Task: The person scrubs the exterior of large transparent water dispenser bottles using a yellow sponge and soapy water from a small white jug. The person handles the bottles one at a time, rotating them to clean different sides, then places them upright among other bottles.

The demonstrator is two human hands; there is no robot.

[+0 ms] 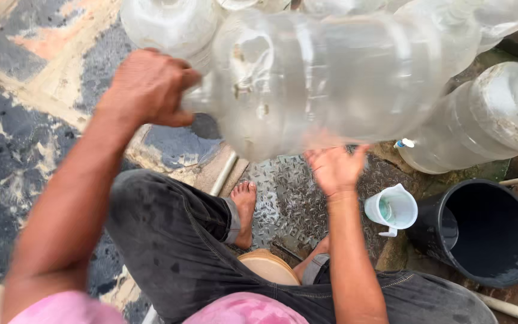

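- Far left: patchy grey and cream floor [13, 150], worn and damp-looking, bare foot [244, 210] planted on a ribbed metal plate [289, 198], probably for grip on wet ground.
- Left hand [151, 87] raised above the knee, fingers curled tight around the neck end of a large clear plastic bottle [325, 78]; closed grip there likely steers the narrow end while the body swings.
- Big bottle held on its side in the air, blurred, across the top middle of the view, above the metal plate and the feet; looks empty or nearly so, hence easy to lift at arm's length.
- Right hand [336, 168] underneath the bottle's wide belly, palm up and fingers spread broad, touching or just under the wall; seems a cradle for weight and not a clamp.
- Behind, more clear bottles [169, 24] stacked close, one lying bottle [487, 117] at right with a small blue-and-white cap toward the middle, kept within reach.
- Low centre: rounded wooden seat [268, 267] between the legs, dark wet trousers over it.
- Right: small white jug [392, 210] with a little greenish liquid, just beside a black bucket [487, 231] holding dark water, both near the right hand's side for dipping.
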